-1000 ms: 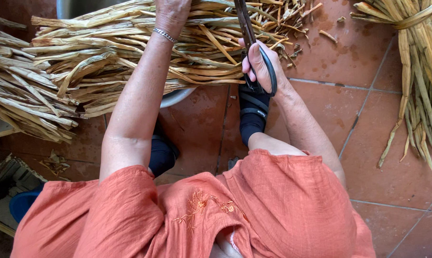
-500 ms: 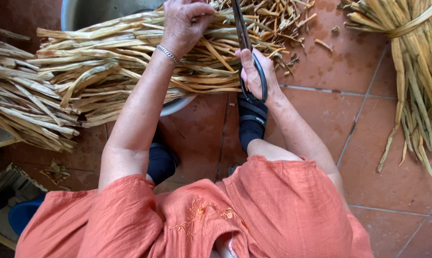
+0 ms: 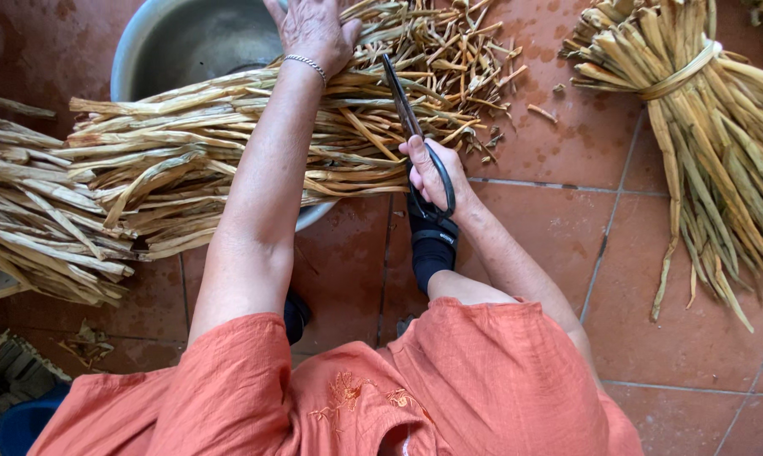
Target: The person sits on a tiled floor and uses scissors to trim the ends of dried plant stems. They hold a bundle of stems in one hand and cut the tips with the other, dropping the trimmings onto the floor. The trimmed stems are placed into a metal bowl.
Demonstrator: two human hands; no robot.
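My left hand (image 3: 314, 29) presses down on top of a long bundle of dried yellow stalks (image 3: 187, 160) lying across a metal basin (image 3: 179, 42); a silver bracelet is on that wrist. My right hand (image 3: 432, 173) grips black-handled scissors (image 3: 403, 105), whose blades point away from me into the right end of the bundle. Short cut stalk pieces (image 3: 457, 76) are heaped on the floor just beyond the blades. My foot in a black sock (image 3: 432, 249) rests under the right hand.
A second bundle of dried stalks (image 3: 702, 127), tied with a strip, lies on the terracotta tile floor (image 3: 550, 253) at the right. A blue container (image 3: 18, 426) and scraps sit at the lower left.
The view has tilted so the basin and bundle sit lower in frame. My left hand stays on the bundle and my right hand still holds the scissors at the stalk ends.
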